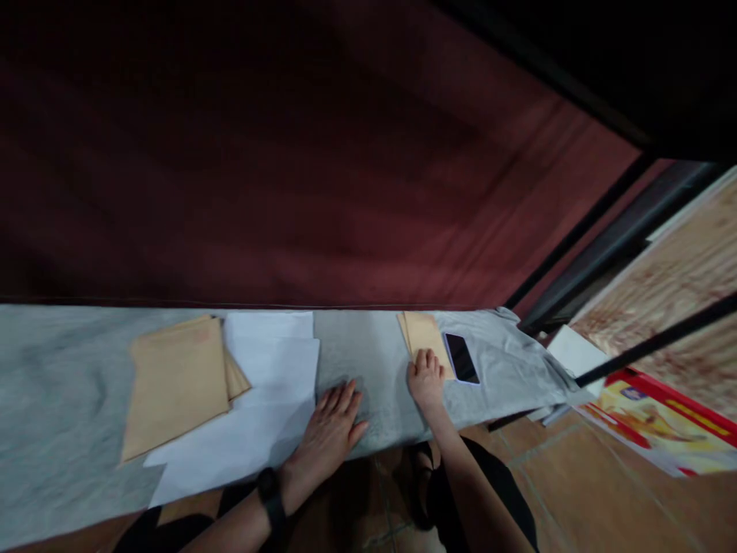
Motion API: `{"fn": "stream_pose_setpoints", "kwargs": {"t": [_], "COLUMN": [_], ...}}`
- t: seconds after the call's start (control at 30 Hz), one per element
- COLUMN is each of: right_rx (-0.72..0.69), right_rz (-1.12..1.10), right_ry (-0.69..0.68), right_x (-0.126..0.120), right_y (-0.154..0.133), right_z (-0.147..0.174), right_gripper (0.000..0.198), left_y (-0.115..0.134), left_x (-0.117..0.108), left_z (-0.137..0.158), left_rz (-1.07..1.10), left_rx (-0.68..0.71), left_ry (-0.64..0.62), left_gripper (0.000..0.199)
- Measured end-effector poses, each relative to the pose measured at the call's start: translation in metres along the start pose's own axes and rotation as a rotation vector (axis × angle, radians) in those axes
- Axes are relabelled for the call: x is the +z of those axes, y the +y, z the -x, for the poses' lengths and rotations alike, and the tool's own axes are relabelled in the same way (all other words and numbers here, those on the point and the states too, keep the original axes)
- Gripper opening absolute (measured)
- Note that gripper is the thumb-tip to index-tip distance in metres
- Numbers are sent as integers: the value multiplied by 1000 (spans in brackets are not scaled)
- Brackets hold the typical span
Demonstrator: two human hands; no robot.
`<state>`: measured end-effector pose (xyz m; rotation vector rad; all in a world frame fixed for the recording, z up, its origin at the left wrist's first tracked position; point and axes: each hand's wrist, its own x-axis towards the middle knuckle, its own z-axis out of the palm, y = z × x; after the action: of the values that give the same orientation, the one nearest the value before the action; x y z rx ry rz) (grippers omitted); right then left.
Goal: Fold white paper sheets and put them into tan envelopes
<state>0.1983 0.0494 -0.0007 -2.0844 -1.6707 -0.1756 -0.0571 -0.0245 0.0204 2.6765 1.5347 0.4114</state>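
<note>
My left hand point(335, 427), with a dark band on the wrist, lies palm down on the grey cloth point(362, 353), fingers stretched out. Its edge is close to the white paper sheets point(282, 384). Over the lower left part of the brown envelopes point(429, 330) rests my right hand point(427, 378), palm down, with its fingers a little bent and slightly apart. A phone point(461, 359) with a dark screen and a pale edge lies just right of these envelopes. Left of my left hand, a stack of larger brown envelopes point(178, 384) partly covers the white sheets.
A dark red panel point(345, 230) rises behind the cloth-covered surface. To the right are black bars point(581, 226), a white box point(576, 352) and a red and yellow printed box point(662, 418). Below lies a tiled floor point(576, 476).
</note>
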Motion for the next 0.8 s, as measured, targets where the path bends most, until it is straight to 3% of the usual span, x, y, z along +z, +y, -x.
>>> {"fn": "stream_pose_setpoints", "kwargs": {"t": [0.1,0.2,0.37,0.5,0.67,0.8], "right_rx": [-93,-278,-412,-378,-146,-96], "right_rz": [-70,-182,-332,-477,-648,-660], "right_ry": [75,81,-62,-162,-313,-348], "right_x": [8,19,24,16,11,22], "right_y": [-3,-19,-62,-93,-142,-180], "right_z": [14,39,85,91,63,41], "right_gripper": [52,50,47,41,27,16], "left_y": [-7,-20,-33,-31,-30,-31], "left_x": [-11,-23,-35,-29,-24,-24], "left_z": [2,5,14,19,21,21], "left_rz": [6,-62,-137,-146,-99,-85], "left_rx": [-86,-242,-478,-494,-465,-444], "left_ry": [-6,-26,-159,-153,-100,-75], "left_gripper": [51,55,68,65,64,60]}}
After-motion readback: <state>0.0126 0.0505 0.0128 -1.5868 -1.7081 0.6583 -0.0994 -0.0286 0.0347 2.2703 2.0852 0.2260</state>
